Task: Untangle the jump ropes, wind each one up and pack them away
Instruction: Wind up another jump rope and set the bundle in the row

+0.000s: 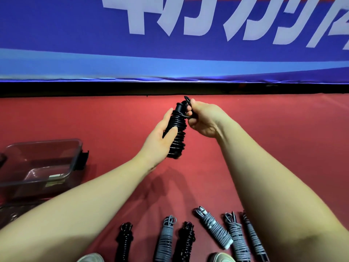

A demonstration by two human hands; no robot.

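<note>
While the winding of this one looks all but finished, the left hand (160, 138) wraps its fingers and thumb around the coiled body of a black jump rope (176, 135). It holds the bundle up off the red floor (283, 133) near the middle of the view, tilted toward one o'clock, probably so the turns cannot slip while the end is dealt with. The right hand (204, 121), at two o'clock of the bundle, pinches the rope's last loop (187, 103) at the top with curled fingers, apparently to tuck or lock it under the coils. Six wound ropes (213, 226) lie in a row on the floor at six o'clock, black and grey mixed, just beyond the person's shoes (221, 257). They are laid side by side, likely so that they stay apart until packing. A clear plastic box (76, 157) sits open at eight o'clock from the held rope, within reach of the left arm. No rope is in it; a pale patch shows on its bottom, possibly a label, though the tinted wall makes that hard to tell. Packing has not begun, by the look of it.
</note>
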